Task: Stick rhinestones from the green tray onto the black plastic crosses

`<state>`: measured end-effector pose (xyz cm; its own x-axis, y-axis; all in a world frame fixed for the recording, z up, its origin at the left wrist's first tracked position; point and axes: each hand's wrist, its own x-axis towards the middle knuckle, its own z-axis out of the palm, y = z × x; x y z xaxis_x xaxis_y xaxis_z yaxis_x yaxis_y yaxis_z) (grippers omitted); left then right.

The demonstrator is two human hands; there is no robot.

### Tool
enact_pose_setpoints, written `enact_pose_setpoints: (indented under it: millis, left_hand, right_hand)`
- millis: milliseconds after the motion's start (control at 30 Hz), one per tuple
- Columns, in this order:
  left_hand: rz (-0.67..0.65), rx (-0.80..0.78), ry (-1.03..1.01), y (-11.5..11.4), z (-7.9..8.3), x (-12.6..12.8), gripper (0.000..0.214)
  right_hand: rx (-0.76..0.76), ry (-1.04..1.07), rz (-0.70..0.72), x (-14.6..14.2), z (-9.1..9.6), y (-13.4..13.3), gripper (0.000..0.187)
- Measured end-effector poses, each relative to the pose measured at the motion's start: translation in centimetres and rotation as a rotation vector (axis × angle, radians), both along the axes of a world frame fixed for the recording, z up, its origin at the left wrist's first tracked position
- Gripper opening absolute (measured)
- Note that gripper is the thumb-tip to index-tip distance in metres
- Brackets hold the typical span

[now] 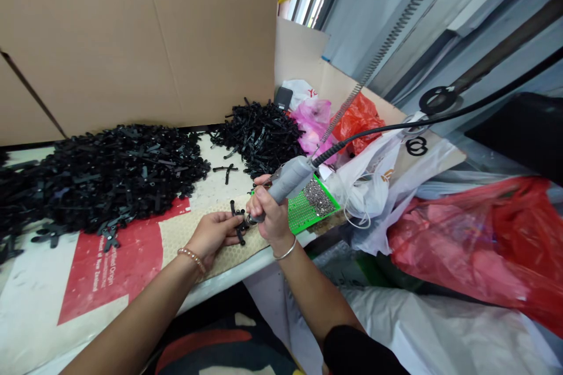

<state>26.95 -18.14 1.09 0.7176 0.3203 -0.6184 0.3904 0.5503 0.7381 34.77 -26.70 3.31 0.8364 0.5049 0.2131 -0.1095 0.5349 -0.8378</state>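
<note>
The person's right hand [269, 211] is closed around a grey driver [288, 180], a pen-like power tool fed by a black cable [440, 120] that runs off to the right. Its tip points down and to the left, at a small black part [240, 227]. The left hand [214, 233] pinches that part with its fingers [232, 228] bent around it, just above a beige mat [193, 228] at the front edge of the bench [35, 281]. Tip and part look to be touching, though the contact itself is too small to make out.

The step in hand seems to be driving a screw into the part, with the part steadied while the tool works. The next move likely calls for the tip to stay square on the part and the left fingers to hold firm so it cannot spin.

Just right of the hands lies a green tray [308, 211] with a heap of tiny silvery screws [317, 194]. Behind the mat, two large piles of like black parts [109, 170] cover the bench. Coloured plastic bags [356, 120] crowd the right side.
</note>
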Motion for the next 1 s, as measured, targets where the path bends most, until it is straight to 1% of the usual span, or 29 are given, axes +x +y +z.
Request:
enact_pose_setpoints:
  millis: [233,433,533,767,1000]
  left_hand:
    - [0.002,-0.004,0.004,-0.01,0.14,0.02,0.010]
    - [0.006,-0.023,-0.008,0.00,0.08,0.08,0.007]
    - [0.011,-0.024,-0.003,-0.05,0.23,0.10,0.010]
    - [-0.002,-0.012,-0.007,-0.08,0.17,0.04,0.009]
    - [0.004,0.008,-0.004,-0.03,-0.02,0.02,0.008]
  right_hand:
    - [-0.031,-0.019,0.005,-0.01,-0.09,0.02,0.030]
    - [-0.040,-0.009,0.008,-0.24,0.30,-0.02,0.030]
    - [-0.047,-0.007,0.005,-0.30,0.32,0.00,0.031]
    - [-0.004,-0.025,0.030,-0.37,-0.03,0.07,0.025]
    - [-0.014,-0.044,0.000,-0.13,0.11,-0.04,0.027]
